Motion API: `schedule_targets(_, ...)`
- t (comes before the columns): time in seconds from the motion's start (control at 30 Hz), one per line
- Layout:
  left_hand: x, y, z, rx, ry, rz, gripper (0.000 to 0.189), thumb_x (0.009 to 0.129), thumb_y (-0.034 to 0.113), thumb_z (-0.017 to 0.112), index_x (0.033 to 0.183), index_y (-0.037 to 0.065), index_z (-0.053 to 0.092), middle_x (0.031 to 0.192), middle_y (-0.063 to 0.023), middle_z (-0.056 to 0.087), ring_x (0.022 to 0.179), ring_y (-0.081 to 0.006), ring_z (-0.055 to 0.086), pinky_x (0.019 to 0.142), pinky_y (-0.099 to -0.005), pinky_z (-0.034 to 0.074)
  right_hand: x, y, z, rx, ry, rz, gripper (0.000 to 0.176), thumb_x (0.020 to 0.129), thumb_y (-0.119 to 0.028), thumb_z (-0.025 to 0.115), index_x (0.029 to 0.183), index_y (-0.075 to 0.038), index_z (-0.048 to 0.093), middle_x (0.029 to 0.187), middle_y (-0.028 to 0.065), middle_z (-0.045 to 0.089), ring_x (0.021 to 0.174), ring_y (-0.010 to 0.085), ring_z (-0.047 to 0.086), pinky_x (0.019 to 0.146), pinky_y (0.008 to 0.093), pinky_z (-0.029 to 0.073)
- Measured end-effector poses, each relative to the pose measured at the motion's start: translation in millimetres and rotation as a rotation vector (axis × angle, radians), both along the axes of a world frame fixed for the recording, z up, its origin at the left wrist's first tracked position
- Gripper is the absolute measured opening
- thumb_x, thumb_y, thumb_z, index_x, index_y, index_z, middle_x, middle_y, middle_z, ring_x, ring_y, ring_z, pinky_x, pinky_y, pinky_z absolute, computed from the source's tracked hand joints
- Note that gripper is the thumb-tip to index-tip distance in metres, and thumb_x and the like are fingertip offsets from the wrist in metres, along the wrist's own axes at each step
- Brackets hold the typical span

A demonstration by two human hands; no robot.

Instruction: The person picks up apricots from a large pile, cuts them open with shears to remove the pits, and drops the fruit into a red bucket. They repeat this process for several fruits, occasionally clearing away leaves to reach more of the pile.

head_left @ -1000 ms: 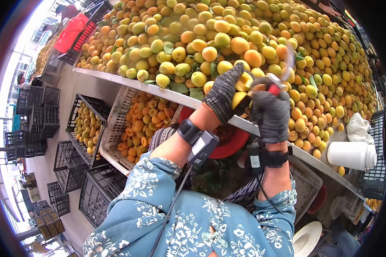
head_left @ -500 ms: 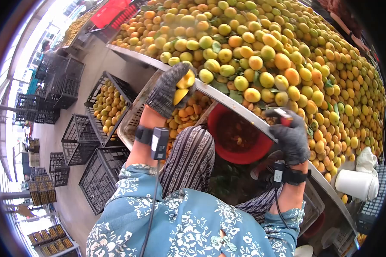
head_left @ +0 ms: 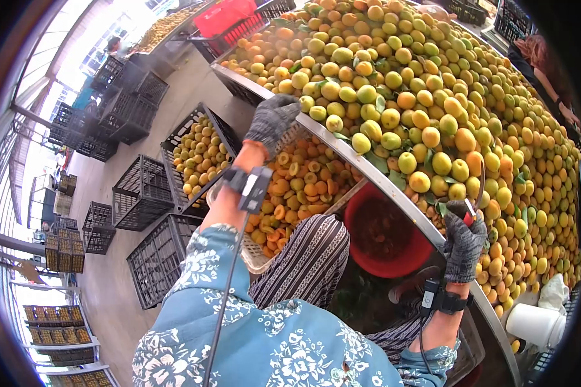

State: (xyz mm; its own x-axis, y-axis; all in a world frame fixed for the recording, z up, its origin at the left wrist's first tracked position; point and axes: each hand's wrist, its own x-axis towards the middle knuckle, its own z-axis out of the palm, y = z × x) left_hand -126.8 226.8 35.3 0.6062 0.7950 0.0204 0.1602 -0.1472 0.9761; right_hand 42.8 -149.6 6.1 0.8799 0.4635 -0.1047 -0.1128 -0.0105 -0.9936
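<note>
My left hand (head_left: 274, 122), in a dark grey knit glove, reaches over the metal rim of the sorting table (head_left: 342, 151). Its fingers stretch towards green-yellow apricots (head_left: 334, 124) at the pile's near edge, and I see no fruit in them. Below it, a pale plastic crate (head_left: 257, 259) holds halved orange apricots (head_left: 297, 187). My right hand (head_left: 465, 242), gloved too, is closed around a small knife (head_left: 469, 218) with a red and white handle. The knife's thin curved blade points up in front of the heaped apricots.
A red bucket (head_left: 387, 264) with dark scraps stands under the table edge, beside my striped trouser leg. Black crates (head_left: 155, 258) line the floor at left, one with whole apricots (head_left: 203, 151). A white bucket (head_left: 532, 326) lies at right. Another person's arm (head_left: 555, 97) is at the far right.
The cut apricot pieces in my left hand are gone from view, and that hand now reaches to the pile. My right hand has turned, showing the knife blade upright. The view has shifted.
</note>
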Motion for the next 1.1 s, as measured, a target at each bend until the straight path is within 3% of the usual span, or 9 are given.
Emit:
schedule_targets(0.23, 86.4, 38.0, -4.6, 0.822, 0.544, 0.011, 0.033, 0.076, 0.027, 0.069, 0.108, 0.019, 0.069, 0.108, -0.0079, 0.067, 0.098, -0.0249, 0.063, 0.089, -0.0335, 0.047, -2.6, -5.9, -4.0, -0.073, -0.036, 0.009, 0.028, 0.078, 0.000, 0.062, 0.105, 0.000, 0.065, 0.082, 0.0001, 0.061, 0.067, 0.0064, 0.054, 0.059, 0.0195, 0.043)
schedule_targets(0.43, 114.8, 42.3, -18.4, 0.905, 0.935, -0.055, 0.052, 0.078, 0.041, 0.067, 0.125, 0.022, 0.058, 0.141, -0.0124, 0.041, 0.138, -0.0364, 0.023, 0.109, -0.0499, 0.029, -1.6, -8.3, -11.4, -0.084, -0.116, 0.052, 0.029, 0.077, 0.002, 0.063, 0.106, 0.001, 0.063, 0.086, 0.0010, 0.062, 0.076, 0.0099, 0.059, 0.069, 0.0241, 0.050)
schedule_targets(0.73, 112.0, 35.7, -15.1, 1.191, 0.609, 0.162, 0.046, 0.068, 0.037, 0.076, 0.105, 0.011, 0.068, 0.120, -0.0079, 0.059, 0.114, -0.0228, 0.052, 0.091, -0.0378, 0.046, 3.4, -4.1, -6.8, -0.139, -0.199, 0.049, 0.027, 0.077, 0.000, 0.064, 0.104, 0.001, 0.064, 0.086, 0.0011, 0.064, 0.076, 0.0095, 0.058, 0.070, 0.0239, 0.049)
schedule_targets(0.8, 103.8, 23.6, -8.7, 0.108, -0.189, -0.168, 0.034, 0.071, 0.018, 0.077, 0.102, 0.006, 0.067, 0.104, -0.0062, 0.065, 0.093, -0.0172, 0.062, 0.078, -0.0304, 0.052, 6.2, 0.9, -4.1, -0.115, -0.244, 0.037, 0.026, 0.078, -0.001, 0.063, 0.104, 0.001, 0.063, 0.087, 0.0015, 0.065, 0.077, 0.0097, 0.058, 0.071, 0.0237, 0.048)
schedule_targets(0.87, 101.2, -0.1, 2.6, -0.291, -0.392, -0.348, 0.036, 0.074, 0.010, 0.077, 0.107, 0.003, 0.064, 0.099, -0.0073, 0.065, 0.087, -0.0171, 0.064, 0.077, -0.0278, 0.053, 7.3, 5.9, -1.6, 0.022, -0.066, 0.040, 0.025, 0.079, -0.002, 0.064, 0.103, 0.000, 0.064, 0.087, 0.0021, 0.065, 0.078, 0.0106, 0.059, 0.072, 0.0236, 0.048)
schedule_targets(0.93, 101.7, -43.9, 18.1, -0.380, -0.454, -0.437, 0.041, 0.075, 0.009, 0.076, 0.112, 0.003, 0.060, 0.105, -0.0079, 0.062, 0.091, -0.0175, 0.063, 0.080, -0.0286, 0.054, 10.3, 8.5, 1.5, 0.009, -0.036, 0.076, 0.025, 0.080, -0.003, 0.063, 0.105, 0.001, 0.063, 0.089, 0.0019, 0.064, 0.080, 0.0103, 0.058, 0.073, 0.0236, 0.047)
schedule_targets(1.0, 112.1, -73.0, 17.6, 0.122, -0.357, -0.509, 0.052, 0.067, 0.005, 0.079, 0.114, 0.004, 0.056, 0.105, -0.0065, 0.063, 0.092, -0.0141, 0.061, 0.081, -0.0277, 0.053, 8.7, 13.3, 3.1, 0.067, -0.033, 0.056, 0.025, 0.082, -0.006, 0.063, 0.106, 0.001, 0.062, 0.092, 0.0014, 0.062, 0.081, 0.0091, 0.056, 0.073, 0.0230, 0.046)
schedule_targets(1.03, 119.3, -87.0, 16.6, -0.289, -0.419, -0.561, 0.055, 0.066, 0.004, 0.079, 0.116, 0.003, 0.056, 0.108, -0.0068, 0.062, 0.096, -0.0143, 0.060, 0.085, -0.0276, 0.050, 8.5, 13.7, 3.6, 0.148, 0.026, 0.070, 0.025, 0.084, -0.009, 0.063, 0.108, 0.000, 0.062, 0.093, 0.0010, 0.060, 0.082, 0.0084, 0.054, 0.074, 0.0226, 0.045)
schedule_targets(1.1, 136.0, -115.3, 12.6, -0.012, -0.347, -0.575, 0.056, 0.067, 0.006, 0.077, 0.119, 0.002, 0.056, 0.108, -0.0062, 0.062, 0.100, -0.0142, 0.058, 0.089, -0.0274, 0.047, 7.3, 17.1, -0.2, 0.230, 0.028, 0.051, 0.026, 0.088, -0.020, 0.062, 0.109, -0.003, 0.062, 0.077, -0.0032, 0.056, 0.059, 0.0041, 0.046, 0.052, 0.0186, 0.036)
